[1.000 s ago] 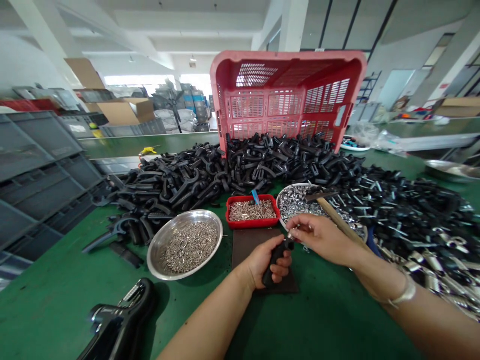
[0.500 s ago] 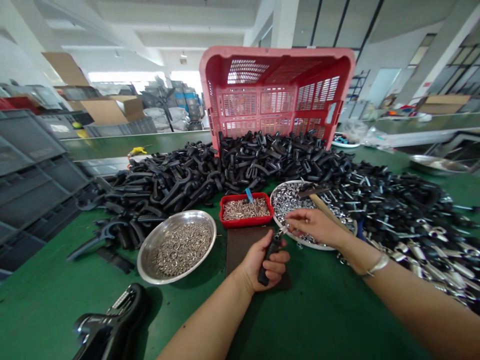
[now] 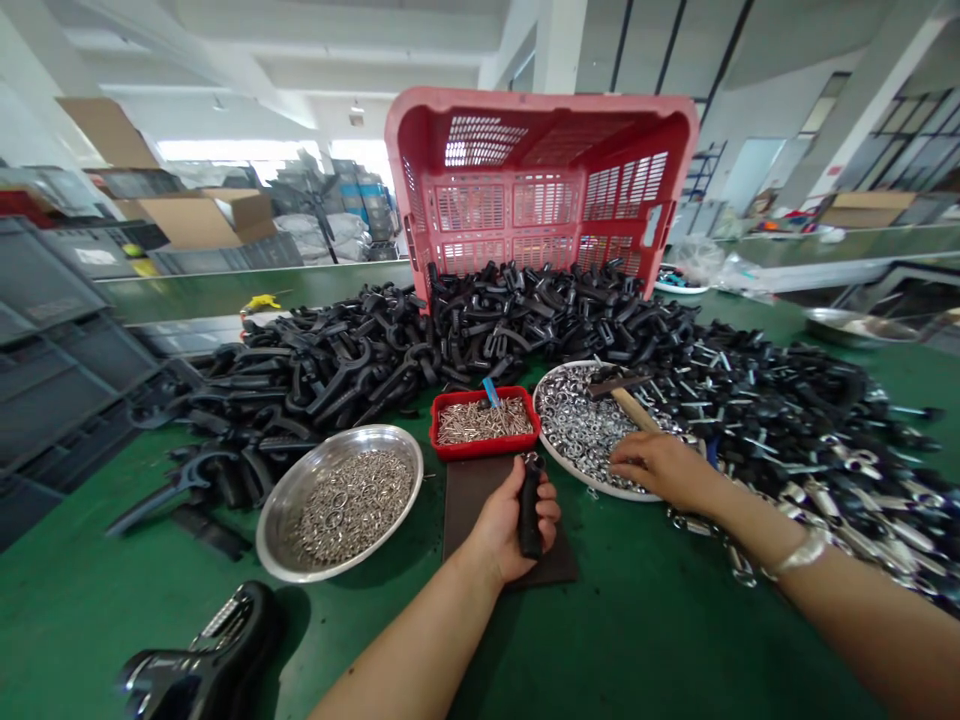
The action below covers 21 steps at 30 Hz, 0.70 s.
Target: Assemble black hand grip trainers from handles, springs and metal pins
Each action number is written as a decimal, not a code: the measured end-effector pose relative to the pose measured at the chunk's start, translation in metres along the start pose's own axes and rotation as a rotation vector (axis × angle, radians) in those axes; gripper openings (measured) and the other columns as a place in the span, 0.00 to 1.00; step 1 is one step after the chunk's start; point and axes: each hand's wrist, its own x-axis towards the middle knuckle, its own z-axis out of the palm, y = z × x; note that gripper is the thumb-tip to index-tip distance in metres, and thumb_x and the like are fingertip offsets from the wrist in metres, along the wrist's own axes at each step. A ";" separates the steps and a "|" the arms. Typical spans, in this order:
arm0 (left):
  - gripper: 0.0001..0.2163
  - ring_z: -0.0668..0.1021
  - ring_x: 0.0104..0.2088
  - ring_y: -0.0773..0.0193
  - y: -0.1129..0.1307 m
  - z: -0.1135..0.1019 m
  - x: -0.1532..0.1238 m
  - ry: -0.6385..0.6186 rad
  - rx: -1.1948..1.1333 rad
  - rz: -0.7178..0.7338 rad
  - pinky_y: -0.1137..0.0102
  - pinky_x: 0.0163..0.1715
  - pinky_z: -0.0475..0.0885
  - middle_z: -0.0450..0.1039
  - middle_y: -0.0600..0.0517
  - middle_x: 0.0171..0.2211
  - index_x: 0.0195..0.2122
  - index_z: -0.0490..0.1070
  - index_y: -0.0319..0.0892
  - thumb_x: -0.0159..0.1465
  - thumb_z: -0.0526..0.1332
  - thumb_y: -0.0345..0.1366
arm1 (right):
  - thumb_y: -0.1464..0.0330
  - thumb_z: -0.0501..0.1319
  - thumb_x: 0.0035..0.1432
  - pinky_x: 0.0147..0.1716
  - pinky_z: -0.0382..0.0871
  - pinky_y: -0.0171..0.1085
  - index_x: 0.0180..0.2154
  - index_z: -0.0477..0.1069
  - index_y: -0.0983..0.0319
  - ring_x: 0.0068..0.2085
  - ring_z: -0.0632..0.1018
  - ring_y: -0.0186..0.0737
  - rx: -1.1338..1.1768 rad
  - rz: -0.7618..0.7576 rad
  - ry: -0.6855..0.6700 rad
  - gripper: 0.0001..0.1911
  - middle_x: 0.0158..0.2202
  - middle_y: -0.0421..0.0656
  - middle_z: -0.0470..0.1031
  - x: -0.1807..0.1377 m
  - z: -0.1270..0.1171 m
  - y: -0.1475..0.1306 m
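Note:
My left hand (image 3: 504, 525) is wrapped round a black plastic handle (image 3: 530, 510), held upright above a dark brown mat (image 3: 471, 500). A small shiny metal piece (image 3: 533, 459) shows at the handle's top end. My right hand (image 3: 664, 468) reaches into the right side of a white plate (image 3: 559, 462) heaped with small silvery metal parts (image 3: 581, 415). Its fingers are bent together and point down into the parts; whatever they pinch is hidden. Behind that hand, a hammer (image 3: 634, 408) with a wooden handle lies across the plate.
A red tray (image 3: 433, 440) holds metal pins and a blue item. At left stands a steel bowl (image 3: 274, 565) of small rings. Black handles (image 3: 337, 365) are piled before a tipped pink crate (image 3: 540, 100). Metal-fitted parts (image 3: 847, 490) lie right; a black tool (image 3: 206, 655) sits front left.
My right hand has left the handle's top end and moved right and down into the plate of metal parts. My left hand keeps hold of the handle, now turned more upright.

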 end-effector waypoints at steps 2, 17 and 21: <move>0.16 0.63 0.18 0.77 -0.001 0.000 0.000 0.014 0.025 -0.012 0.83 0.13 0.59 0.55 0.58 0.23 0.32 0.61 0.38 0.60 0.51 0.49 | 0.63 0.56 0.53 0.38 0.69 0.42 0.29 0.74 0.58 0.35 0.75 0.41 0.011 0.023 0.060 0.10 0.31 0.42 0.76 0.003 -0.003 -0.001; 0.15 0.63 0.15 0.80 -0.005 0.004 0.003 0.111 0.085 0.108 0.85 0.09 0.53 0.62 0.56 0.24 0.34 0.64 0.38 0.58 0.56 0.47 | 0.66 0.60 0.51 0.36 0.68 0.37 0.33 0.72 0.61 0.35 0.75 0.38 0.211 -0.003 0.252 0.07 0.32 0.43 0.75 0.031 0.004 -0.096; 0.13 0.63 0.15 0.80 -0.004 0.005 0.002 0.115 0.044 0.134 0.85 0.09 0.54 0.61 0.58 0.22 0.34 0.64 0.38 0.58 0.58 0.44 | 0.62 0.61 0.50 0.32 0.66 0.36 0.30 0.71 0.63 0.32 0.73 0.38 0.137 0.029 0.236 0.10 0.28 0.43 0.73 0.032 0.005 -0.102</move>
